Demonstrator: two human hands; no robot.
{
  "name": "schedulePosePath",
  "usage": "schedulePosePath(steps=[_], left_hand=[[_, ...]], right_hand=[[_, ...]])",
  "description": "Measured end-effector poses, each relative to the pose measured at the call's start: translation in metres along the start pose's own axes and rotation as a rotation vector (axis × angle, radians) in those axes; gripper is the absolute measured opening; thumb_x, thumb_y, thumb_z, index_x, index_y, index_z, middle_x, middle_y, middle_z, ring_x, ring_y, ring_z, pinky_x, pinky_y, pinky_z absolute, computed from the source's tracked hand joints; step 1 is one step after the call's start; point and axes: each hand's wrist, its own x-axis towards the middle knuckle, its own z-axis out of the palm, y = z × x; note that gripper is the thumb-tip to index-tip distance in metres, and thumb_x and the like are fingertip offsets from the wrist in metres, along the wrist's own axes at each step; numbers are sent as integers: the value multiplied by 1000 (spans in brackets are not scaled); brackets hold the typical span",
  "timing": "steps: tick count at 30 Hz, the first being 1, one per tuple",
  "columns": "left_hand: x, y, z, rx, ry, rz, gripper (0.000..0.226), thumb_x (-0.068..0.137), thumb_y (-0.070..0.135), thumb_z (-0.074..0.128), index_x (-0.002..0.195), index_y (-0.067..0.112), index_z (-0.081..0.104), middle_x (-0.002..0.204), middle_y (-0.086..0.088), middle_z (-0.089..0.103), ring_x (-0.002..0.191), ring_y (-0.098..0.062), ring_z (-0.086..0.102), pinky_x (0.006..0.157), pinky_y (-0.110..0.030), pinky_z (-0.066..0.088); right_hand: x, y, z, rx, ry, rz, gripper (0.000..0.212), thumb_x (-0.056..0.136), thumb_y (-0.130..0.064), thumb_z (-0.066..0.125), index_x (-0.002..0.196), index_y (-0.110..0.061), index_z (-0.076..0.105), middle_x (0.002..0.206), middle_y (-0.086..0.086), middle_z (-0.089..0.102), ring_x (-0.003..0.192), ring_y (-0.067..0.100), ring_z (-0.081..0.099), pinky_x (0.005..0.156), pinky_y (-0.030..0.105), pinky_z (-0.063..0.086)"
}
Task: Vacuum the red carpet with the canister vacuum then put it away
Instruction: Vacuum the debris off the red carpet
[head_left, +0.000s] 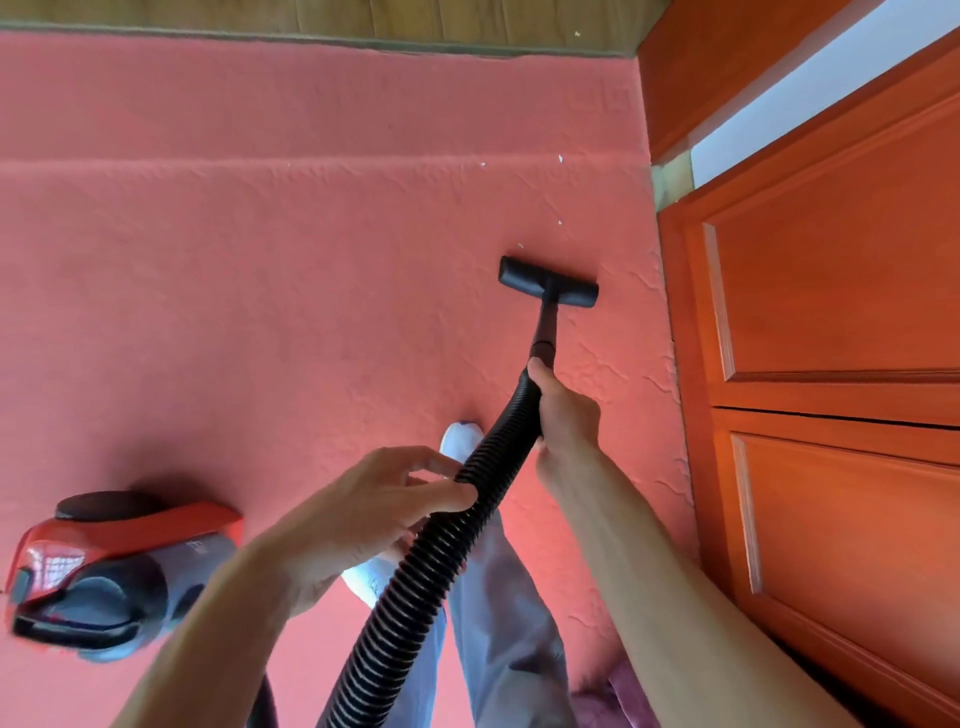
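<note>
The right grip (563, 410) is closed round the top end of the black hose (415, 582), where it meets the wand (544, 322). The left grip (374, 514) hooks its fingers loosely over the hose lower down. The nozzle (548, 283) sits flat on the red carpet (260, 260) near its right edge, beside the orange door (831, 270). White specks (559, 222) lie just beyond it, so vacuuming seems under way but unfinished. The canister vacuum (119, 566) stands at the carpet's near left edge, not yet put away.
</note>
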Motion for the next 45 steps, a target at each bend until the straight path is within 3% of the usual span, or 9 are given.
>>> schedulePosePath(steps=[6,12,16,24,28,33,40,43,45], left_hand=[[33,40,20,-153,101,78,31,83,34,77,110,22,69,92,-7,78,84,-24,76,78,-36,60],[36,74,9,-125,-57,135,49,70,55,80,107,23,73,98,-12,78,91,-32,75,81,-46,60],[37,72,-6,-69,-73,99,50,65,59,78,103,26,75,98,-10,78,92,-32,75,84,-55,59],[52,76,-2,-95,86,131,48,69,49,84,112,34,70,93,2,78,86,-14,76,75,-28,54],[54,78,-4,-109,27,190,39,67,34,87,103,30,73,95,-8,77,88,-26,76,80,-37,59],[44,69,-21,-122,-75,184,47,61,39,84,106,30,73,103,-10,77,96,-27,74,86,-38,56],[68,77,-5,-112,178,135,41,74,47,82,113,35,71,89,-2,78,84,-17,75,79,-31,53],[75,87,7,-107,262,148,40,76,51,77,110,33,70,75,4,75,70,-8,73,62,-19,53],[73,92,5,-51,231,159,41,72,57,80,103,32,73,76,3,77,72,-11,75,70,-28,59]], right_hand=[[36,-70,7,-22,-27,-22,48,82,-37,75,113,-2,62,104,13,69,72,22,63,56,26,47],[19,-114,-4,-105,-86,-59,46,78,-38,78,107,-3,67,102,15,72,83,25,67,65,28,50],[16,-99,3,-127,-147,1,45,80,-38,75,108,-3,69,101,16,73,77,22,64,57,26,42],[43,-110,32,18,-167,10,47,84,-40,72,112,-3,66,99,12,69,78,21,64,60,28,51],[38,-125,29,74,-116,19,45,83,-38,72,115,-8,62,105,15,69,68,22,62,47,23,48],[31,-113,16,26,-114,43,43,84,-38,71,111,-5,63,102,13,69,78,22,64,62,30,49],[64,-115,44,28,-164,25,49,85,-39,71,117,-3,64,98,11,68,76,20,63,49,23,45],[74,-128,51,-23,-187,-19,45,86,-36,70,117,-2,65,94,10,68,74,21,64,57,26,49],[72,-136,53,-120,-186,-74,40,84,-32,72,109,-2,67,94,13,71,73,23,65,63,30,52]])
